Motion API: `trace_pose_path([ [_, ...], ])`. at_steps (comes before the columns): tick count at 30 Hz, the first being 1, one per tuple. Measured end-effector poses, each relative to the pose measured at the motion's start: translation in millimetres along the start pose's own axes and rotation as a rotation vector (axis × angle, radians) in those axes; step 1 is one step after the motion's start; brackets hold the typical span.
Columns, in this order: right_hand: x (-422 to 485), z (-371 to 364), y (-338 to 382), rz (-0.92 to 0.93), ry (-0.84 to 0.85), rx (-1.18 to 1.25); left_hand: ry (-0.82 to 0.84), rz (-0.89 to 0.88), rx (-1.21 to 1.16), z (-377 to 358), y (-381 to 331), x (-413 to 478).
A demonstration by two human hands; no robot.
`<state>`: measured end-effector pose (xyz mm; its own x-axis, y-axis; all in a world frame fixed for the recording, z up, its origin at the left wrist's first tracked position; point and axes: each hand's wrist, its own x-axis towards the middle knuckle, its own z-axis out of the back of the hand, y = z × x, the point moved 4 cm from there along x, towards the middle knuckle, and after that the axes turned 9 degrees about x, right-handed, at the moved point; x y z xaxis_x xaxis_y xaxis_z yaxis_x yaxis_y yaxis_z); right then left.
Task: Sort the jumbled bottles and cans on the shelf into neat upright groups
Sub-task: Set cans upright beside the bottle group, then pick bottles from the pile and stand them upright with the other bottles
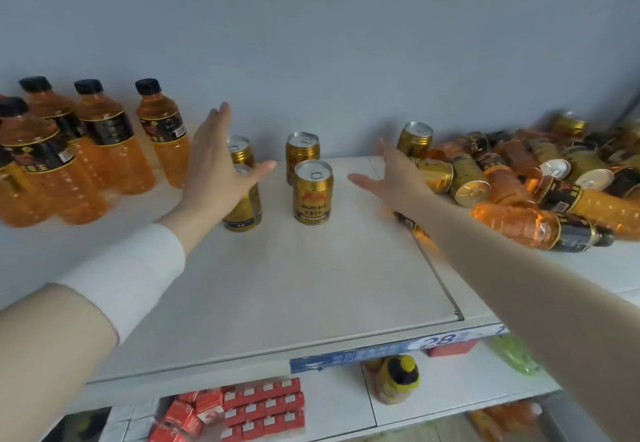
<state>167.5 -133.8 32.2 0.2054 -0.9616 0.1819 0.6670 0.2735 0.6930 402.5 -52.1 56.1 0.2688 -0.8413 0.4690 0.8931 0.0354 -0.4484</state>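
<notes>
Gold cans point(313, 192) upright between outspread left hand point(216, 167) and right hand point(394, 181)

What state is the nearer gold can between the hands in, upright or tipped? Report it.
Upright. The can stands on its base on the shelf, pull-tab lid up, label reading level.

A single wide-angle camera on the person's head looks forward and down from close above the shelf point(294, 285), facing the grey wall point(311, 43) behind it, with the left hand point(218, 164) and right hand point(394, 181) reaching in from the bottom corners and a lower shelf point(450, 389) along the bottom edge.
</notes>
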Motion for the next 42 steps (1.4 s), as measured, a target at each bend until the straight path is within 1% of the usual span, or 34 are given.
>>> trace_pose_path([
  [1, 4.3, 24.3, -1.6, 0.027, -0.021, -0.064, -0.029, -0.083, 0.067, 5.0, -22.4, 5.0],
  [3, 14.7, 70.9, -10.7, 0.086, -0.038, -0.229, -0.025, -0.216, 0.171, 5.3, -71.8, 16.0],
  [5, 23.9, 110.0, -29.1, 0.157, -0.030, -0.468, -0.004, -0.305, 0.262, -7.5, -119.9, 26.1],
  [7, 30.6, 140.8, -54.6, 0.184, 0.006, -0.666, 0.039, -0.325, 0.343, -30.0, -161.3, 32.3],
  [10, 27.7, 170.5, -97.5, 0.197, 0.069, -0.809, 0.157, -0.257, 0.440, -75.1, -207.5, 31.1],
  [13, 13.2, 185.4, -133.6, 0.215, 0.123, -0.786, 0.307, -0.066, 0.484, -119.1, -230.0, 19.6],
  [15, 2.3, 191.0, -149.7, 0.189, 0.094, -0.720, 0.384, 0.085, 0.433, -143.6, -232.7, 7.7],
  [17, -10.8, 196.4, -160.8, 0.134, -0.033, -0.536, 0.437, 0.244, 0.325, -163.6, -232.0, -4.6],
  [19, -31.4, 197.8, -170.4, 0.033, -0.154, -0.232, 0.463, 0.404, 0.229, -178.1, -229.5, -15.1],
  [20, -43.3, 195.6, -175.9, -0.021, -0.180, -0.113, 0.462, 0.473, 0.196, -182.7, -228.3, -19.5],
  [22, -66.9, 188.1, -186.6, -0.099, -0.189, -0.014, 0.439, 0.569, 0.156, -187.9, -226.3, -25.9],
  [24, -83.4, 185.2, -196.4, -0.110, -0.207, -0.068, 0.423, 0.633, 0.137, -191.5, -223.1, -28.4],
  [26, -88.6, 189.1, -209.1, -0.108, -0.223, -0.235, 0.428, 0.694, 0.146, -197.1, -212.8, -28.9],
  [28, -83.9, 192.5, -222.6, -0.101, -0.149, -0.401, 0.441, 0.750, 0.125, -202.1, -200.6, -29.0],
  [29, -79.9, 192.6, -228.3, -0.098, -0.083, -0.461, 0.437, 0.789, 0.064, -205.4, -195.4, -29.5],
  [30, -76.0, 192.3, -232.5, -0.104, -0.020, -0.488, 0.427, 0.816, -0.015, -209.1, -191.1, -29.7],
  [32, -70.7, 191.0, -238.0, -0.128, 0.055, -0.424, 0.428, 0.804, -0.129, -214.0, -187.2, -27.4],
  [35, -69.3, 194.2, -236.5, -0.118, 0.050, -0.300, 0.406, 0.791, -0.306, -207.4, -194.9, -30.5],
  [38, -68.7, 209.5, -225.4, -0.049, 0.007, -0.268, 0.328, 0.783, -0.416, -203.4, -195.4, -33.3],
  [40, -65.5, 222.5, -210.0, 0.057, 0.001, -0.383, 0.269, 0.737, -0.481, -196.8, -199.8, -35.1],
  [42, -60.5, 234.9, -187.3, 0.208, -0.006, -0.560, 0.218, 0.631, -0.469, -185.9, -206.3, -34.3],
])
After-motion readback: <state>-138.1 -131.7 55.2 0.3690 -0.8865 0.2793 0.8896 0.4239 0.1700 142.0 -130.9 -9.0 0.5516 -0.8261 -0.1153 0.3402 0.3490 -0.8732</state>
